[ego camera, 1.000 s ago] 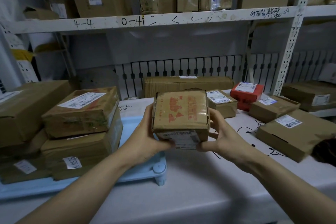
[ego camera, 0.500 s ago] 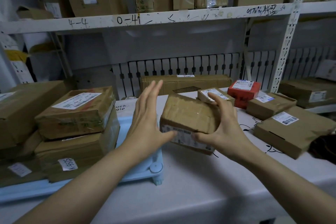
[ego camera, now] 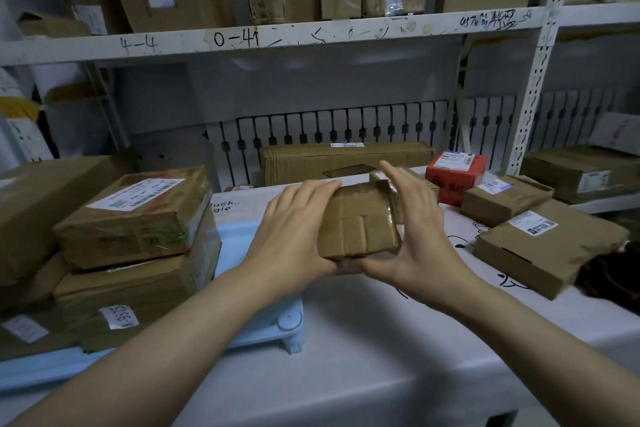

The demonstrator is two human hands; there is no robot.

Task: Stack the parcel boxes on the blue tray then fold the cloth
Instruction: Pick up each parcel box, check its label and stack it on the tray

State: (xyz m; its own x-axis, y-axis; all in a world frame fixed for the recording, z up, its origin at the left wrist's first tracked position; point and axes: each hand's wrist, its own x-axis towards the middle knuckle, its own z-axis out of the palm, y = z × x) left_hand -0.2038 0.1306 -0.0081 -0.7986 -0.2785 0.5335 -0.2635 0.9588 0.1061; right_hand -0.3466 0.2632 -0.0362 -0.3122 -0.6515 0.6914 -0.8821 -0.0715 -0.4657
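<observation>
Both hands, left hand (ego camera: 294, 229) and right hand (ego camera: 420, 236), grip a small box (ego camera: 358, 224); a few boxes stacked on the tray (ego camera: 239, 239) at 9 o'clock, several left at 3, cloth (ego camera: 346, 340) unfolded.

the small box (ego camera: 358, 220) sits between the left hand (ego camera: 294, 229) and the right hand (ego camera: 415, 236). left of the left hand, stacked boxes (ego camera: 135, 239) lie on the tray (ego camera: 242, 288). right of the right hand, more boxes (ego camera: 540, 243) lie on the cloth (ego camera: 381, 340). behind both hands lies a long box (ego camera: 346, 161), under the shelf (ego camera: 277, 38).
</observation>
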